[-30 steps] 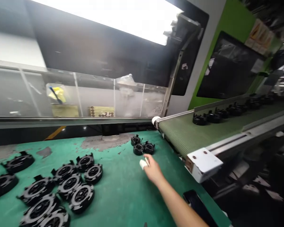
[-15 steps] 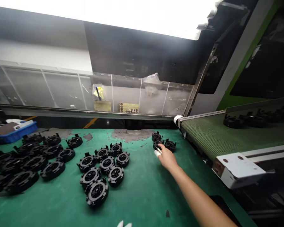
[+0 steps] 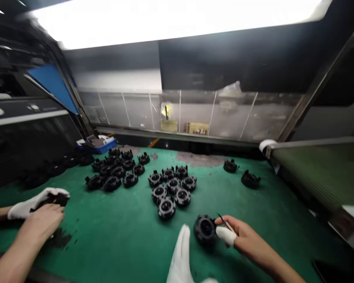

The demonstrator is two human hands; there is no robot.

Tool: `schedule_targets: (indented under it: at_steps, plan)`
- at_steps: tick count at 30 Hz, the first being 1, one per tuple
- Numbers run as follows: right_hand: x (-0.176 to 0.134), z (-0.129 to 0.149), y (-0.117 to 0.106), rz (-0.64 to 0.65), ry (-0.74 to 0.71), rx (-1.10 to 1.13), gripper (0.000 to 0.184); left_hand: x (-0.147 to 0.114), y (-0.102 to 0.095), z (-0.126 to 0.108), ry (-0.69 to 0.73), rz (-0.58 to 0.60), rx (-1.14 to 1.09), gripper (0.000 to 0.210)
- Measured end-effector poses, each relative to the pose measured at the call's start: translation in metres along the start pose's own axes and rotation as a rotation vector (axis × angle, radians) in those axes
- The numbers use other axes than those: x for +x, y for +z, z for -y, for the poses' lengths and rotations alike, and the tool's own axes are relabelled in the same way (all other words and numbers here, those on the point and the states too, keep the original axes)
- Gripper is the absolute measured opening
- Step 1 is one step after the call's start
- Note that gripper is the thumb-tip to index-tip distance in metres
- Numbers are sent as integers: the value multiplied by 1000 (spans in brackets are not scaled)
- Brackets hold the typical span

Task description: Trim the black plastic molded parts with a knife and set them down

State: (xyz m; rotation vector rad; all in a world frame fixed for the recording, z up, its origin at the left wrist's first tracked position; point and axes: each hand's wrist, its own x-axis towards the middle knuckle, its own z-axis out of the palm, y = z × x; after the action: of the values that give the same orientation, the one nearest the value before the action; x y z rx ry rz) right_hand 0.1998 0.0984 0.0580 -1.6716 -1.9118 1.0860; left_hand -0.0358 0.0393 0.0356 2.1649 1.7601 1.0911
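My right hand [image 3: 243, 237], bare with a white cover on the thumb, grips a black round plastic part [image 3: 205, 230] by its edge. A thin, pale-handled tool with a dark tip [image 3: 227, 224] also lies between its fingers; its kind is unclear. My left hand [image 3: 181, 257], in a white glove, is beside the part with fingers stretched out and nothing in them; its lower portion is cut off by the frame. A cluster of similar black parts [image 3: 173, 185] lies beyond my hands. Two more, a black part [image 3: 230, 166] and another black part [image 3: 250, 179], lie farther right.
A co-worker's hands [image 3: 43, 214], one gloved, hold a dark piece at the left. Several more black parts [image 3: 112, 169] stand on the green tabletop [image 3: 112, 232] near a blue tray [image 3: 104, 146]. A green conveyor belt [image 3: 321, 165] borders the right side.
My right hand has drawn back toward me with one part from the far-right group. My gloved left hand has come further into view. The camera has turned left, revealing the co-worker's hands.
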Motion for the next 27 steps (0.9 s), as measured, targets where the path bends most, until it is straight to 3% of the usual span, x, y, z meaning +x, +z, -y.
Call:
schedule_targets:
  at_steps: [2,4,6,8,11,18,20,24,27]
  plan:
    - [-47,-2,12,3,-52,239,39,-6,13,1,-25,116,-48,63]
    - [-82,-8,13,-60,-16,275,40,-15,21,-1,-39,239,-125,92]
    - [-106,-18,11,-87,8,187,41,-24,23,-2,-25,384,-248,98]
    - [-123,-28,12,-29,-38,69,38,-32,18,-4,4,500,-323,96]
    - [-138,-34,21,86,-154,-96,45,-40,9,-5,49,581,-377,92]
    - [-126,-25,25,102,-240,-433,41,-40,10,-7,80,621,-368,92]
    - [-114,-31,16,75,-193,-576,43,-40,10,-9,97,622,-365,89]
    - [-92,-55,-8,-106,38,-784,43,-33,0,-6,127,675,-352,94]
    - [-90,-64,-15,-115,-7,-714,42,-21,-16,9,172,777,-302,86]
